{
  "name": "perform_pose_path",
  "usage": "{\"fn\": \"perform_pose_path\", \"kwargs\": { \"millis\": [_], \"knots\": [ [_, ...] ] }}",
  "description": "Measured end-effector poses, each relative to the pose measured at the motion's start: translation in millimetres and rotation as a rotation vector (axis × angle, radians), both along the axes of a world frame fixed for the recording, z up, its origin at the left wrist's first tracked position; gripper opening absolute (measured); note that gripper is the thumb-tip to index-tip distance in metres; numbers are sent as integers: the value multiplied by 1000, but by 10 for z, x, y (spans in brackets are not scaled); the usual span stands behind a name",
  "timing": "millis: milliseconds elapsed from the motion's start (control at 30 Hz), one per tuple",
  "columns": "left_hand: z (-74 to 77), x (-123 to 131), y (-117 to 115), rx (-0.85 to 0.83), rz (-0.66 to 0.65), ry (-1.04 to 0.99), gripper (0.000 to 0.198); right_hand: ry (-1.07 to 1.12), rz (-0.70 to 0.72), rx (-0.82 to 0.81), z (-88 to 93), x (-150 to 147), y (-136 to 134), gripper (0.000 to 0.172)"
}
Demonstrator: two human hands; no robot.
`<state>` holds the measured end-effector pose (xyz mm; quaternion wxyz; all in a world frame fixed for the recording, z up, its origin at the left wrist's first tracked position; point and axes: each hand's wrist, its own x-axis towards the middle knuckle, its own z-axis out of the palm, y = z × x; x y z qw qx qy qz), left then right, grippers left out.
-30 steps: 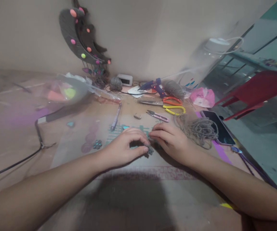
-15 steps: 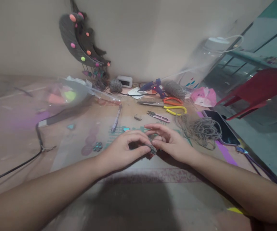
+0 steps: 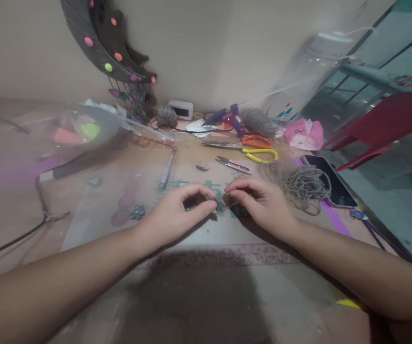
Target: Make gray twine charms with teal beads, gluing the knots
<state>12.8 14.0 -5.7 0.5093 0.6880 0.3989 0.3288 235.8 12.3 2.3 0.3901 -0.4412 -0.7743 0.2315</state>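
Fingertips (image 3: 210, 204) of the left hand (image 3: 175, 217) and the right hand (image 3: 265, 206) pinch shut on a small dark ornament (image 3: 221, 205), held low over the cardboard sheet (image 3: 94, 217) at mid-table and partly hidden by the fingers. Thread snips (image 3: 235, 165) lie just beyond. Tangled grey twine (image 3: 304, 184) and a phone (image 3: 329, 184) sit right, a pen (image 3: 167, 167) left, and scissors (image 3: 258, 148) and a glue gun (image 3: 225, 117) farther back.
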Motion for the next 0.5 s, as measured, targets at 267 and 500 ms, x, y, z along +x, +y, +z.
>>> {"fn": "perform_pose_path", "kwargs": {
  "millis": [267, 500],
  "knots": [
    [18, 14, 13, -33, 7, 69, 12, -71, 49, 222, 27, 66, -68, 19],
    [52, 38, 9, -10, 10, 90, 14, 21, -78, -38, 92, 32, -97, 15]
  ]
}}
